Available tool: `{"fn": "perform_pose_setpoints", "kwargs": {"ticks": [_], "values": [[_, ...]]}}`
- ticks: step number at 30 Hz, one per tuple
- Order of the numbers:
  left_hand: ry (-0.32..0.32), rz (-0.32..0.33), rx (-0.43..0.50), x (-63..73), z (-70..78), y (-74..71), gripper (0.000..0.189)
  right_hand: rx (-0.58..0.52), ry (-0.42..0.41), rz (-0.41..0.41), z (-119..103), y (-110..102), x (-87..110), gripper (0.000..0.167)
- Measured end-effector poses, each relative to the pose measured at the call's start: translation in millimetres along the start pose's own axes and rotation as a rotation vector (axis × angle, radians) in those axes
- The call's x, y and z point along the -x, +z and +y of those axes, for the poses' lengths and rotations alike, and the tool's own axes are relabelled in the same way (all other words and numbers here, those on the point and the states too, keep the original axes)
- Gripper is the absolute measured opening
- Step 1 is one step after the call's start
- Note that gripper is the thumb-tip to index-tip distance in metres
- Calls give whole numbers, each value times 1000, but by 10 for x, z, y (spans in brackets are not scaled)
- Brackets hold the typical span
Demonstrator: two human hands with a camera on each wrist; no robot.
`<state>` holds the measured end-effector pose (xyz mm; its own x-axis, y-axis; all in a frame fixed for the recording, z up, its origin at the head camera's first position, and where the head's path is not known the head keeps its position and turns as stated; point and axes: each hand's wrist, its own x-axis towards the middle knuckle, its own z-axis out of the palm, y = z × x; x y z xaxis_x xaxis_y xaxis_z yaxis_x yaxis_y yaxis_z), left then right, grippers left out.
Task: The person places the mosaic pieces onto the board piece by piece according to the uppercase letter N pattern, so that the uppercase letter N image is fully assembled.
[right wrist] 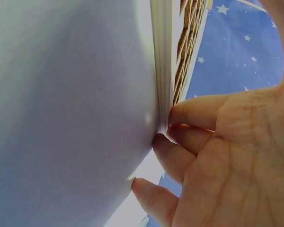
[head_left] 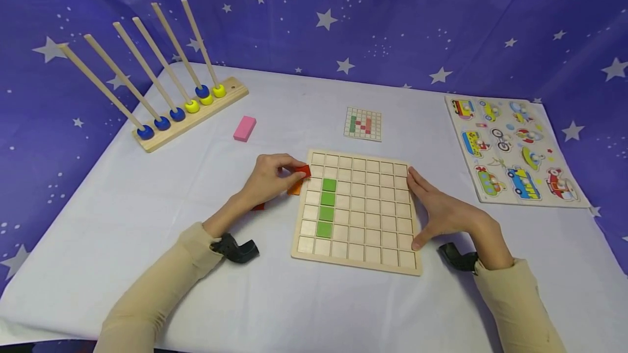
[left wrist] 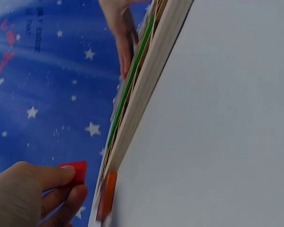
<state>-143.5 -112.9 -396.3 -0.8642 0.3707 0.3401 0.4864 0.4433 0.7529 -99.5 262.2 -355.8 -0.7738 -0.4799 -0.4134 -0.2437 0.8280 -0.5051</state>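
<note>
Between the thumb and fingers of my left hand [head_left: 270, 178] a small red tile [head_left: 304, 170] is pinched, over the upper left edge of a wooden grid board [head_left: 355, 264]. In the left wrist view the tile [left wrist: 78, 171] stands clear of the board's side. Several green tiles [head_left: 327, 199] sit in one column of the board. An orange tile [head_left: 294, 188] lies close to the board's left edge, partly hidden by the left hand. My right hand [head_left: 444, 211] rests along the board's right edge, thumb spread from the fingers, with fingertips touching the side [right wrist: 165, 94].
Another red piece [head_left: 258, 207] shows beside the left wrist. Behind the board lies a small pattern card [head_left: 375, 131]. A pink block [head_left: 245, 128] and a bead-peg stand [head_left: 191, 119] are at the back left; a picture puzzle board [head_left: 539, 203] lies at the right.
</note>
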Motion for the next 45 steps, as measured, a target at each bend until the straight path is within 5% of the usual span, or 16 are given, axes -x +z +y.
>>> {"fn": "perform_pose_setpoints", "kwargs": {"ticks": [6,12,22,37,45], "values": [[89,-97,90,-117,187,245,21,-1,-11,3,-8,20,-12,148],[166,-208,72,-158,244,429,19,0,-24,7,-32,16,-10,147],[137,-381,-1,-141,295,513,21,-3,-17,5,-49,-4,1,146],[183,-317,-258,-222,435,520,12,-8,-14,5,-22,-4,-1,148],[102,-319,-272,-237,377,479,5,-7,3,2,-22,7,7,148]]}}
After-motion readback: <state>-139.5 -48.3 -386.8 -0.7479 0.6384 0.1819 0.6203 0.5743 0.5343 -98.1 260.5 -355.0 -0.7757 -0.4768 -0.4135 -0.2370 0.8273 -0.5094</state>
